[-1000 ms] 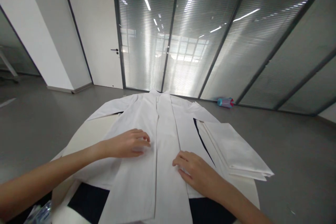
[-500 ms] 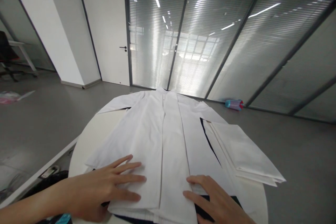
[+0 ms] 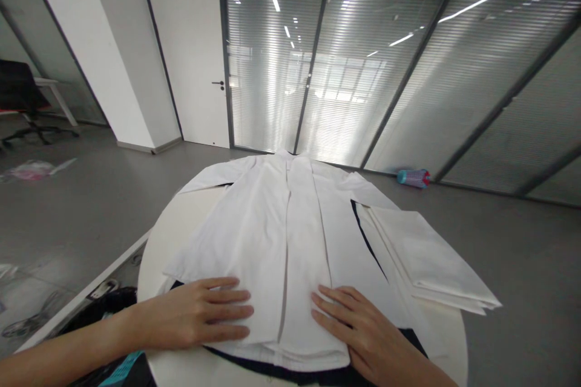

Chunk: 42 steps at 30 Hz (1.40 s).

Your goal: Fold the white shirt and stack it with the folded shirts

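Note:
A white long-sleeved garment (image 3: 263, 230), like a shirt or coat, lies spread on a round white table (image 3: 157, 272) with its collar at the far end. Down its middle runs a front opening. My left hand (image 3: 204, 314) rests flat on the lower left part, fingers stretched toward the middle. On the lower right part lies my right hand (image 3: 351, 323), its fingers extended and flat on the cloth. Dark fabric shows beneath the hem. A folded white cloth (image 3: 436, 260) lies at the table's right edge, by the right sleeve side.
A blue and red patterned object (image 3: 413, 178) lies on the floor by the glass partition. An office chair (image 3: 27, 97) stands far left. Pinkish plastic (image 3: 34, 170) is on the floor. Left of the table is a dark bag (image 3: 109, 308).
My right hand has moved slightly up and left onto the cloth. My left hand's fingers have come closer together and lie flatter. The hem looks straighter, and the view has shifted slightly.

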Each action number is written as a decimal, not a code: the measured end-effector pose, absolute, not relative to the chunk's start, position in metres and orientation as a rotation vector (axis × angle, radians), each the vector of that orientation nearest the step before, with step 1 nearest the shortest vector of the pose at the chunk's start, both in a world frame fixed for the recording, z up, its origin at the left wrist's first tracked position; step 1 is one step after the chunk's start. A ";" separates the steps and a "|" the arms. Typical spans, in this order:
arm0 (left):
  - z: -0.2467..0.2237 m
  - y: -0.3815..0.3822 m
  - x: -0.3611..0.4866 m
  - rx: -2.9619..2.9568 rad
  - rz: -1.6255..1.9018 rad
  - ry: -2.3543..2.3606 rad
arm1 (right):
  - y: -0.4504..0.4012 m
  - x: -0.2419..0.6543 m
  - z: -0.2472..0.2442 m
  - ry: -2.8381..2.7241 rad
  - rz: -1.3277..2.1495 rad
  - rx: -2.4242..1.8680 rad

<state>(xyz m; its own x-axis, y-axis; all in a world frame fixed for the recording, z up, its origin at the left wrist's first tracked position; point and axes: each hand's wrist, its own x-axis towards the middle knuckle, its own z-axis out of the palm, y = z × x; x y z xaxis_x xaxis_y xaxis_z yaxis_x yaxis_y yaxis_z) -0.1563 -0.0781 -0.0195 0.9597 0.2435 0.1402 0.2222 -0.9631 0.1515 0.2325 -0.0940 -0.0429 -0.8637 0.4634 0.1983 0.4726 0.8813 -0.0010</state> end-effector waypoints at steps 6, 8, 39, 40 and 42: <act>0.005 -0.061 -0.147 2.798 0.114 0.311 | -0.079 0.221 -0.036 -2.877 0.019 -0.755; 0.014 -0.058 -0.136 2.733 0.066 0.278 | -0.074 0.216 -0.034 -2.900 0.064 -0.740; -0.019 -0.038 -0.175 2.953 0.191 0.617 | -0.051 0.229 -0.044 -2.776 -0.226 -0.697; -0.020 -0.038 -0.174 2.961 0.182 0.603 | -0.047 0.228 -0.044 -2.785 -0.241 -0.693; -0.022 -0.036 -0.169 2.979 0.183 0.559 | -0.039 0.226 -0.046 -2.799 -0.259 -0.686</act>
<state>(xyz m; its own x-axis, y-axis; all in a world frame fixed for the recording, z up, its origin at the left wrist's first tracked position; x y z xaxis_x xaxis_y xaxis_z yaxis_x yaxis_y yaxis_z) -0.1689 -0.0359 -0.0220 0.9251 0.3668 0.0984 0.3542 -0.9268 0.1247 0.2263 -0.0394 -0.0457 -0.8587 0.4298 0.2791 0.4737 0.8735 0.1123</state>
